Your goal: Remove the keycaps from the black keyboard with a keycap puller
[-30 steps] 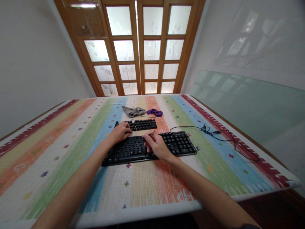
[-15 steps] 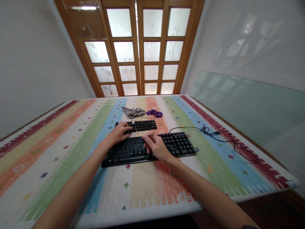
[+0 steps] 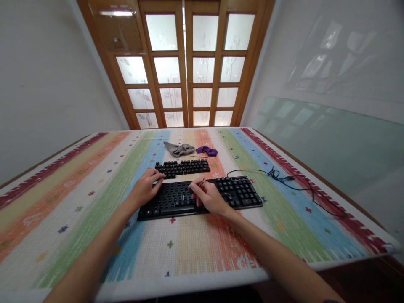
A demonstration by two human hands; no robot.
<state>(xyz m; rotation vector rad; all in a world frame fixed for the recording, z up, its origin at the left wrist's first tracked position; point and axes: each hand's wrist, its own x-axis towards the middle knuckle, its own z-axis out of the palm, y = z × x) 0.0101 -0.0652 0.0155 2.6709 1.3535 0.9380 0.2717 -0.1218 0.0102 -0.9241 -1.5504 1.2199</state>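
Observation:
A black keyboard (image 3: 176, 206) lies on the tablecloth, its left and middle part stripped to bare key stems, while the right-hand keys are in place. Behind it, loose black keycaps (image 3: 189, 167) are laid out in rows. My left hand (image 3: 145, 187) rests at the keyboard's upper left, fingers stretched towards the near-left keycaps, thumb apart from them. Over the keyboard's middle, my right hand (image 3: 208, 197) pinches a thin brownish tool (image 3: 202, 181); its exact kind is too small to tell, and the fingers hide part of it.
A grey cloth (image 3: 179, 149) and a purple cloth (image 3: 207, 150) lie behind the keycaps, with a thin rod (image 3: 194, 156) beside them. The keyboard's black cable (image 3: 277, 174) runs tangled to the right across the striped tablecloth (image 3: 78, 219).
My left hand has drawn back left and towards me, uncovering more of the loose keycaps. My right hand stays almost in place with the thin tool. The view has shifted slightly.

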